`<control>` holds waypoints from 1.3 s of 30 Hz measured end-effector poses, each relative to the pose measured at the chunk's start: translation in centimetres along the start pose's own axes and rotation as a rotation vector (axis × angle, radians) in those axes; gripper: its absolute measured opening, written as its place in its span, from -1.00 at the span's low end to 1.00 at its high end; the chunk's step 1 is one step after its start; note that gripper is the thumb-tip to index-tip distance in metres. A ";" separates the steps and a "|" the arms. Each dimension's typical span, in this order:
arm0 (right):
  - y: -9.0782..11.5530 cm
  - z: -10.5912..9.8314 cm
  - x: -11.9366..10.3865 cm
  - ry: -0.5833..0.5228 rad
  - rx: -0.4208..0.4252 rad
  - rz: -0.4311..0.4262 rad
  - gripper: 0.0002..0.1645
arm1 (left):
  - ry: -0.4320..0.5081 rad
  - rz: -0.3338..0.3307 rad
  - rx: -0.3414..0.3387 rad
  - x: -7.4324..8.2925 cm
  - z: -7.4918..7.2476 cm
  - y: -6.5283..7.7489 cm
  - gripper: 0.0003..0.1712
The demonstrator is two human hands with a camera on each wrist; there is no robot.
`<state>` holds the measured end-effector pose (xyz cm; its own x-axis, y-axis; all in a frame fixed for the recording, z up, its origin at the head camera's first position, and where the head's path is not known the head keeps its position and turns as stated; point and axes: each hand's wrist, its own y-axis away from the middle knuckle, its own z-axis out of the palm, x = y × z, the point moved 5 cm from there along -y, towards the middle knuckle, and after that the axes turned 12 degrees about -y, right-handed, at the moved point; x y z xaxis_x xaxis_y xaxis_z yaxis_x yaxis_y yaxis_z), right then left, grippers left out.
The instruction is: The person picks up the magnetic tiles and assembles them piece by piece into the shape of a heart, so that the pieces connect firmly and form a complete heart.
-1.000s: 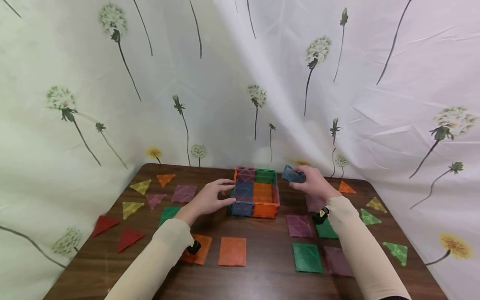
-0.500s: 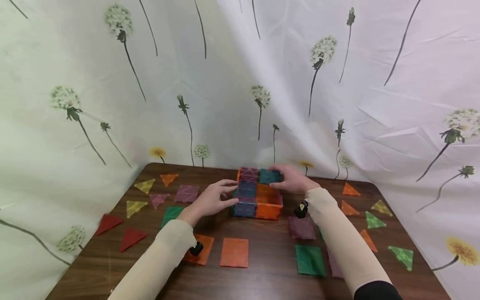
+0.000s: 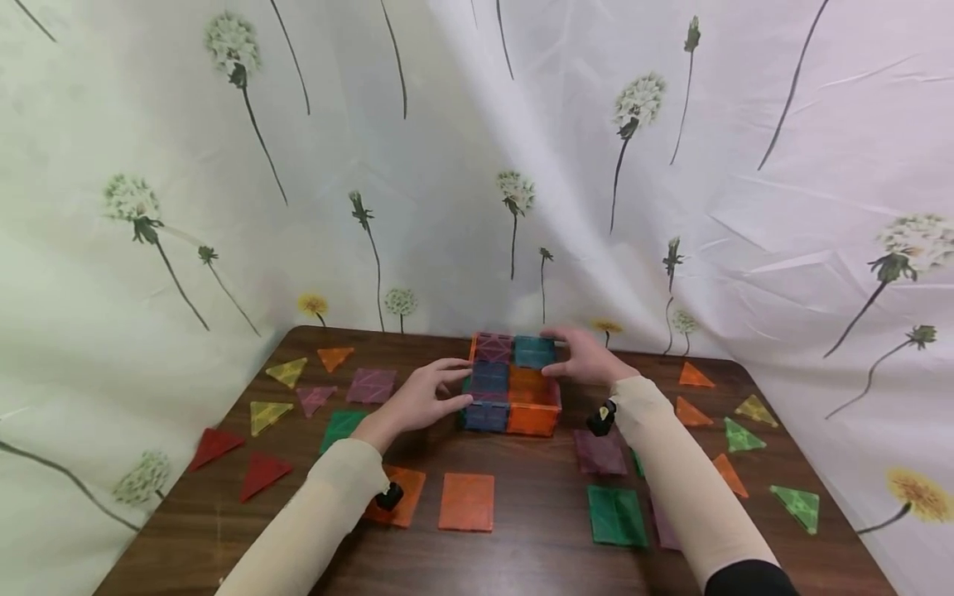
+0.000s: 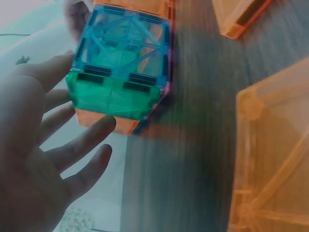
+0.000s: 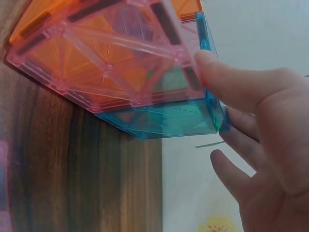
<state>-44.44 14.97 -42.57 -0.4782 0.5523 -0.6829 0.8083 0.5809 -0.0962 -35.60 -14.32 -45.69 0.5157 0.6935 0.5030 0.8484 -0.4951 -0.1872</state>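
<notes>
A box of see-through magnetic tiles (image 3: 532, 418) stands at the table's far middle, with orange, blue, purple and green panels. A blue square magnetic tile (image 3: 533, 351) lies over its back right part. My right hand (image 3: 590, 358) is at this tile's right side. In the right wrist view, the thumb (image 5: 212, 67) touches the blue edge by the pink wall, and the other fingers are spread behind the corner. My left hand (image 3: 421, 396) is at the box's left side with spread fingers. In the left wrist view, those fingers (image 4: 94, 140) lie beside the green panel, holding nothing.
Orange square tiles (image 3: 466, 502) lie in front, left of centre. Green (image 3: 617, 515) and purple (image 3: 599, 452) squares lie front right. Red triangles (image 3: 264, 475) and yellow ones lie at left, orange (image 3: 696, 374) and light green ones at right. A flowered cloth (image 3: 447, 165) hangs behind.
My right hand has brought the blue tile from right of the box leftward onto its back right part, then drawn back slightly. My left hand has stayed at the box's left side.
</notes>
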 end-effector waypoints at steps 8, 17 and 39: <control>0.3 0.3 0.6 -0.094 0.030 -0.003 -0.12 | -0.073 -0.019 0.057 -2.3 -2.1 1.1 -0.41; 0.3 0.2 0.2 -0.074 0.024 -0.034 -0.17 | -0.473 -0.212 -0.041 -8.2 -4.8 3.1 -0.45; 0.0 -0.1 0.5 -0.083 0.031 0.023 -0.19 | -0.410 -0.218 -0.208 -11.4 -4.7 3.2 -0.51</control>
<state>-44.68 15.26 -42.84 -0.4302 0.5131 -0.7427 0.8297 0.5490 -0.1013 -39.29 -26.29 -48.07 0.3689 0.9201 0.1315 0.9214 -0.3806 0.0782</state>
